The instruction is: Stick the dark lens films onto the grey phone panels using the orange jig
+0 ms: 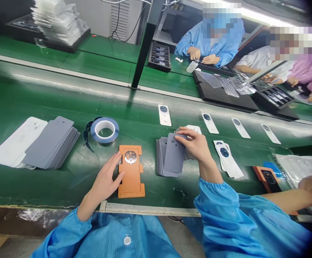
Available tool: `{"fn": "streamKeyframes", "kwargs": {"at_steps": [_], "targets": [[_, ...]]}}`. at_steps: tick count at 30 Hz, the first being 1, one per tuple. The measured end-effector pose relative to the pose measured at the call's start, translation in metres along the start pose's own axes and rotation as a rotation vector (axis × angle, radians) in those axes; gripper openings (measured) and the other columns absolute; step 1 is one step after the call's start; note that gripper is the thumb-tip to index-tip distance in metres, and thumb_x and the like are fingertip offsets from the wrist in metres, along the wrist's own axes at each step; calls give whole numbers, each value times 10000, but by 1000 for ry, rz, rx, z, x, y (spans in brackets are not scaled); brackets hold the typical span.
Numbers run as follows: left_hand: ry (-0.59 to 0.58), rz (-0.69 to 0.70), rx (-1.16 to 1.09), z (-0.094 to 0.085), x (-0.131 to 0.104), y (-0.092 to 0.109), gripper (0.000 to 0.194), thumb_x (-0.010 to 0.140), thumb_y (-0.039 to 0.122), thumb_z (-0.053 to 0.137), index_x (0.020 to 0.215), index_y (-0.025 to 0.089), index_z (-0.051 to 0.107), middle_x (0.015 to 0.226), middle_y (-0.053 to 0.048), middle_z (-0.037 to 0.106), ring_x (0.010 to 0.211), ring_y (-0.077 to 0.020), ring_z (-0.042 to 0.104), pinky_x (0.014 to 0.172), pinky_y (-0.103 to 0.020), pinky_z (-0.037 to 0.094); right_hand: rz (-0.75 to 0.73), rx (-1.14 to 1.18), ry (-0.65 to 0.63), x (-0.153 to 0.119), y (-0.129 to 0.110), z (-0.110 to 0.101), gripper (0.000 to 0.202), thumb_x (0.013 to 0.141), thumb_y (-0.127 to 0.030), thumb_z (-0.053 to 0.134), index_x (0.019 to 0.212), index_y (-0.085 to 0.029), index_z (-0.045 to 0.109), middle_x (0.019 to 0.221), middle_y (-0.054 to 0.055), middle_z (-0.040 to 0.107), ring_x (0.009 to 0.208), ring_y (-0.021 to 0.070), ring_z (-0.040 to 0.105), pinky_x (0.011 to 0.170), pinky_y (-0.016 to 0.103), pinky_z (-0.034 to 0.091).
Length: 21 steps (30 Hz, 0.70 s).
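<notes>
An orange fixture with a round silver camera-ring area lies flat near the table's front edge. My left hand rests against its left side, fingers spread and thumb on its edge, gripping nothing. To the right stands a stack of grey phone-shaped sheets. My right hand pinches the upper right corner of the top grey sheet, which sits slightly askew over the stack. Behind that hand, a white sheet is partly hidden.
At left are white sheets, grey sheets and a blue tape roll. Several white pieces with dark circles lie farther back. Another person's arm reaches in at right, near a second orange fixture. People sit opposite.
</notes>
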<state>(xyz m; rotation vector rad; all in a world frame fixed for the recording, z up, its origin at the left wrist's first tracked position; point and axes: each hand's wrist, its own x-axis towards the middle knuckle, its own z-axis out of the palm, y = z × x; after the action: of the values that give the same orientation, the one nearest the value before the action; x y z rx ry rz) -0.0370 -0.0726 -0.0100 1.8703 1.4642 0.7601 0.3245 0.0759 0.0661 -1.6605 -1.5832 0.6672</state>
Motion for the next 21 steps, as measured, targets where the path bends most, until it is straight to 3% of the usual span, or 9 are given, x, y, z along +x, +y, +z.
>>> {"fn": "streamKeyframes", "kwargs": {"at_steps": [5,7,11,15,21], "targets": [[-44,7,-45,-4,1,2,564,1050,362,436,1597,267,338,1674,-82,330,1562,-263,272,1266,-520,284,12,120,31,-23,-39,-3,276,760,-409,839,957,-222,788,870,66,772,778,239,720,702,387,597],[-61,-1,-72,-6,0,4,552,1059,369,411,1600,285,338,1670,-70,339,1562,-262,272,1269,-518,270,18,175,-4,-39,-60,14,276,759,-411,847,955,-227,783,841,58,767,733,226,719,662,370,607],[-104,-10,-118,-11,-1,4,599,1065,434,385,1633,301,248,1667,-62,347,1561,-282,272,1277,-532,222,23,327,-214,-71,-87,76,280,776,-443,827,928,-215,769,883,61,776,773,224,740,699,364,639],[-112,4,-174,-12,-2,3,687,1050,535,372,1651,265,175,1682,-99,308,1559,-301,273,1263,-513,258,55,438,-343,-88,-88,120,297,805,-478,793,938,-217,745,928,59,785,813,226,751,733,363,648],[-108,-52,-96,-8,1,7,829,983,549,550,1650,256,153,1671,-125,330,1555,-330,272,1244,-544,282,45,433,-379,-94,-73,129,265,835,-436,772,993,-226,742,1048,67,786,936,237,753,801,362,645]]}}
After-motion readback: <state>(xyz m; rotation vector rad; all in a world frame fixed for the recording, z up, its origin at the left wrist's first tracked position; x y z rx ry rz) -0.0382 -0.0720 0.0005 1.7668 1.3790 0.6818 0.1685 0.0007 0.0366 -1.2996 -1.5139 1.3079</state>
